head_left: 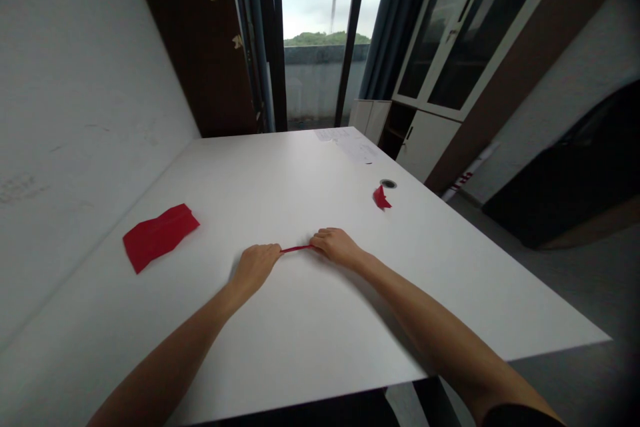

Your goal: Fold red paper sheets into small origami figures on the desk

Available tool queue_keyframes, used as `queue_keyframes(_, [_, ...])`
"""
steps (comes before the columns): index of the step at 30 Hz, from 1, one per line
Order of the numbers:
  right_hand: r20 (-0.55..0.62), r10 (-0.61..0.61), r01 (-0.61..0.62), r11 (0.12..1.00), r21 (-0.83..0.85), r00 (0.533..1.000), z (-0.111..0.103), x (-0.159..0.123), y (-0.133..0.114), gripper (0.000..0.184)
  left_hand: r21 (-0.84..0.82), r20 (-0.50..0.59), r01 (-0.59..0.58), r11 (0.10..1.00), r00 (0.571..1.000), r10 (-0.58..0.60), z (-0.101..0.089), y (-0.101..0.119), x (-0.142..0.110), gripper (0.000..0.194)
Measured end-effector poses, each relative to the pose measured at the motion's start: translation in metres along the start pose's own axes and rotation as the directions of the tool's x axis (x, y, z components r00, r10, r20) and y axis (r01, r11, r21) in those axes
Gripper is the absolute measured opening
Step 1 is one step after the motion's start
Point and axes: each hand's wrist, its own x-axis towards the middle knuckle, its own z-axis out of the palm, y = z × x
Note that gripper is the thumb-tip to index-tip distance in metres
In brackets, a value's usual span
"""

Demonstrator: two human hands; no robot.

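Observation:
A thin red strip (296, 249), seemingly paper, stretches level between my two hands just over the white table (310, 327). Its left end is gripped by my left hand (257, 263), whose fingers are closed. My right hand (337, 245) is closed on the other end, with the fingertips bent over it. Only the short middle stretch shows; both ends are hidden in the fingers. To the left lies a larger creased red sheet (161, 235). A small folded red piece (382, 197) rests beyond my right hand.
Near the table's right edge is a round cable hole (388, 183). Printed sheets (345, 141) lie at the far right corner. A white wall (90, 100) borders the left side. Beyond the table stand a glass door (320, 67) and a white cabinet (430, 147).

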Motion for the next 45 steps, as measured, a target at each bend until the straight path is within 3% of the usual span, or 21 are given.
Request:
queue_keyframes(5, [-0.03,0.135,-0.131,0.987,0.091,0.99,0.001,-0.007,0.02,0.026,-0.168,-0.012,0.096,0.981,0.995,-0.099,-0.002,-0.017,-0.003,0.03])
queue_keyframes(8, [-0.086,0.37,-0.361,0.927,0.101,0.925,0.003,-0.015,0.048,0.031,-0.22,-0.049,0.194,0.956,0.977,-0.209,-0.005,-0.04,-0.002,0.034])
queue_keyframes(10, [-0.106,0.582,-0.577,0.813,0.08,0.806,0.003,-0.024,0.071,0.033,-0.194,-0.124,0.278,0.941,0.944,-0.305,-0.007,-0.065,-0.002,0.035])
queue_keyframes(12, [-0.151,0.761,-0.763,0.644,0.054,0.631,0.002,-0.036,0.094,0.035,-0.147,-0.21,0.37,0.917,0.895,-0.394,-0.007,-0.094,-0.004,0.036])
queue_keyframes(14, [-0.178,0.817,-0.825,0.564,0.043,0.549,0.0,-0.05,0.113,0.039,-0.093,-0.25,0.483,0.87,0.835,-0.49,-0.007,-0.125,-0.011,0.037])
queue_keyframes(16, [-0.188,0.89,-0.902,0.429,0.045,0.415,-0.001,-0.063,0.128,0.039,-0.072,-0.257,0.601,0.796,0.76,-0.597,-0.004,-0.154,-0.02,0.039])
queue_keyframes(18, [-0.175,0.933,-0.943,0.327,0.058,0.313,-0.001,-0.075,0.138,0.041,-0.069,-0.243,0.69,0.72,0.689,-0.683,0.001,-0.178,-0.031,0.049])
queue_keyframes(22, [-0.191,0.964,-0.974,0.205,0.091,0.185,0.001,-0.088,0.149,0.044,-0.129,-0.098,0.817,0.562,0.554,-0.827,0.015,-0.214,-0.048,0.074])
queue_keyframes(24, [-0.203,0.968,-0.979,0.17,0.111,0.145,0.002,-0.09,0.153,0.044,-0.126,-0.051,0.845,0.519,0.517,-0.855,0.02,-0.225,-0.053,0.08])
queue_keyframes(26, [-0.211,0.968,-0.979,0.163,0.12,0.135,0.003,-0.092,0.155,0.044,-0.086,-0.066,0.842,0.532,0.528,-0.847,0.023,-0.23,-0.054,0.079])
queue_keyframes(30, [-0.246,0.964,-0.979,0.138,0.15,0.098,0.005,-0.097,0.157,0.045,0.02,-0.086,0.776,0.631,0.63,-0.772,0.023,-0.221,-0.049,0.057])
queue_keyframes(34, [-0.299,0.953,-0.97,0.12,0.212,0.053,0.005,-0.101,0.155,0.047,0.076,-0.087,0.634,0.77,0.773,-0.628,0.019,-0.184,-0.033,0.049])
queue_keyframes(37, [-0.351,0.933,-0.95,0.179,0.254,0.082,-0.001,-0.095,0.148,0.049,0.075,-0.09,0.488,0.869,0.872,-0.482,0.015,-0.142,-0.019,0.046])
queue_keyframes(40, [-0.425,0.882,-0.91,0.33,0.25,0.203,-0.008,-0.08,0.134,0.04,0.038,-0.092,0.367,0.929,0.927,-0.363,0.012,-0.099,-0.01,0.043])
queue_keyframes(43, [-0.467,0.785,-0.814,0.544,0.204,0.407,-0.011,-0.056,0.109,0.033,-0.038,-0.104,0.234,0.971,0.966,-0.237,0.011,-0.07,-0.006,0.04])
queue_keyframes(45, [-0.411,0.72,-0.709,0.672,0.212,0.56,-0.01,-0.039,0.083,0.03,-0.091,-0.121,0.146,0.985,0.98,-0.156,0.011,-0.057,-0.005,0.039])
